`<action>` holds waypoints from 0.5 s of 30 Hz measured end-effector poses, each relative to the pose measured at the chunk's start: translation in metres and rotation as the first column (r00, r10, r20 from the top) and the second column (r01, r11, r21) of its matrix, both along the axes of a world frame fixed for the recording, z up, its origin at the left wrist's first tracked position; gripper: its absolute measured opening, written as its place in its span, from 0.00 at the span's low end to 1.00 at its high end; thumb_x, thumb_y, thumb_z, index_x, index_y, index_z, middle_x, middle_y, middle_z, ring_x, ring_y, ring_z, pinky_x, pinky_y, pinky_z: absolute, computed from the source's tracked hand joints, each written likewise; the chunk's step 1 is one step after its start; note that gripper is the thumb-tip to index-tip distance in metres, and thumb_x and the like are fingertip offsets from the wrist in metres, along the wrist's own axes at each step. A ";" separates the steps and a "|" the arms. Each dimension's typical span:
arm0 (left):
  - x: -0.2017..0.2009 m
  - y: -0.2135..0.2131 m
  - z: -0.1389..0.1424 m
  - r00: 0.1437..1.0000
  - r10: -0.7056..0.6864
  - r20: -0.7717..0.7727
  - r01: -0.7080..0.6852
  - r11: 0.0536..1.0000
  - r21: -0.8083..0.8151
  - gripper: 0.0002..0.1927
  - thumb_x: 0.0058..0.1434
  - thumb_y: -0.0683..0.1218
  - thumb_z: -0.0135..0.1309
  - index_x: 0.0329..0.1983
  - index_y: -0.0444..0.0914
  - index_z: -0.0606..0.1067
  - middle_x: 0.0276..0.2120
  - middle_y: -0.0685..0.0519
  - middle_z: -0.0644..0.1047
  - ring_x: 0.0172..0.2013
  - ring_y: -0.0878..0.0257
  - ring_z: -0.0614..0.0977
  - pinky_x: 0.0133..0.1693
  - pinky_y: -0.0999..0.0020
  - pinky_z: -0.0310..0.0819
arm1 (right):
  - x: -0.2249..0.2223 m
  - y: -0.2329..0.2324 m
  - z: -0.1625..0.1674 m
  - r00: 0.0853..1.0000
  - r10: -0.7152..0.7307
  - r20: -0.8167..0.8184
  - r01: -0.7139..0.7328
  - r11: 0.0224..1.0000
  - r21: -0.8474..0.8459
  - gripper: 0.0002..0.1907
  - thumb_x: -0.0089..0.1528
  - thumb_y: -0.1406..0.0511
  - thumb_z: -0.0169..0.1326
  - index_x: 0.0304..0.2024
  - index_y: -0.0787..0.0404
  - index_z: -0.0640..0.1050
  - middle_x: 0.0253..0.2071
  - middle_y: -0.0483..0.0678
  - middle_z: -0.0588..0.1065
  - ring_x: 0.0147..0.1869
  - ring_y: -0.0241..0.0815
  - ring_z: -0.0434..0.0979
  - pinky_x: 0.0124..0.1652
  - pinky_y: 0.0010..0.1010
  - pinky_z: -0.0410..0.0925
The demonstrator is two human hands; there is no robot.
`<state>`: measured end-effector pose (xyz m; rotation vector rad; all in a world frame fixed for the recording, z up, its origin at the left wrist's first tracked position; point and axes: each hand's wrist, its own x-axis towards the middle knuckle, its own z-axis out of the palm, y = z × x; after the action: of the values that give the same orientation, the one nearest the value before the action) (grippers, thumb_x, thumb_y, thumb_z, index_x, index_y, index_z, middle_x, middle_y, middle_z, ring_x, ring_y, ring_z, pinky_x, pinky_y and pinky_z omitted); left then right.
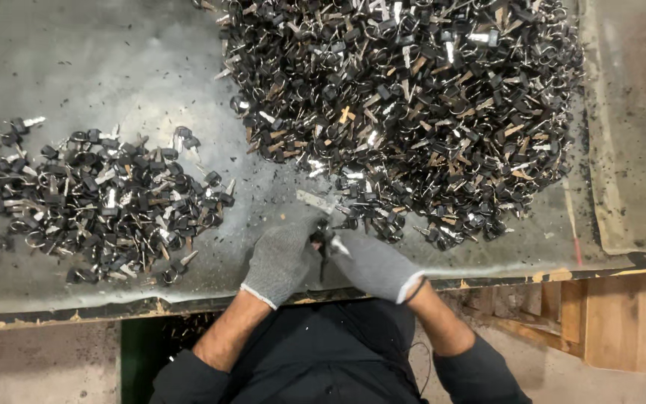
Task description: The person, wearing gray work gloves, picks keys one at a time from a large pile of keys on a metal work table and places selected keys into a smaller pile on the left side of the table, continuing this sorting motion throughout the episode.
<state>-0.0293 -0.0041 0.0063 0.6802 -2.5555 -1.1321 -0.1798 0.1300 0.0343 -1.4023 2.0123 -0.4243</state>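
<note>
On the grey metal bench (114, 67), I see key piles left and far. My gloved left hand (278, 262) and right hand (375, 265) meet, pinching one black-headed key (323, 243).

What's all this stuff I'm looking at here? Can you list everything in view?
Big key pile: one heap, too many keys to count, black heads with silver blades and rings, far right of the table.
Small key pile: one flatter heap, same black and silver keys, left of the table.
Table: one, grey sheet top, dusty, strewn with dark specks.
Key: one small black piece with a ring, pinched between both hands at the near edge.
Wooden frame: one, light brown, lower right beside the table.
Left hand: grey knit glove, on the key.
Right hand: grey knit glove, on the key.
Sleeves: two, black, pushed up the forearms.
</note>
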 end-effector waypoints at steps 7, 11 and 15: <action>0.009 0.012 -0.028 0.997 -0.075 0.005 0.073 0.945 -0.319 0.11 0.55 0.42 0.59 0.41 0.37 0.78 0.34 0.42 0.80 0.36 0.43 0.82 0.39 0.48 0.75 | 0.042 0.010 -0.019 0.937 -0.124 -0.328 0.181 0.972 0.150 0.12 0.70 0.63 0.45 0.49 0.64 0.71 0.28 0.56 0.77 0.33 0.57 0.83 0.31 0.47 0.76; 0.006 0.009 -0.029 0.991 -0.124 0.059 0.137 0.931 -0.340 0.05 0.56 0.41 0.58 0.36 0.38 0.77 0.30 0.44 0.78 0.33 0.45 0.81 0.37 0.50 0.74 | 0.040 0.005 -0.020 0.915 -0.047 -0.400 0.057 0.998 0.012 0.11 0.66 0.63 0.49 0.49 0.61 0.69 0.27 0.54 0.77 0.29 0.52 0.81 0.28 0.43 0.74; 0.006 0.004 -0.015 0.962 -0.051 -0.267 -0.038 0.946 -0.320 0.17 0.51 0.39 0.55 0.46 0.33 0.75 0.32 0.42 0.77 0.33 0.45 0.79 0.37 0.51 0.74 | 0.035 0.004 -0.008 0.934 -0.039 -0.355 0.088 0.988 0.125 0.11 0.68 0.61 0.49 0.47 0.62 0.70 0.29 0.52 0.77 0.26 0.48 0.80 0.24 0.39 0.73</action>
<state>-0.0234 0.0003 -0.0088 0.4029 -2.4223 -0.7206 -0.1450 0.1339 0.0258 -1.4049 2.3275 -0.0562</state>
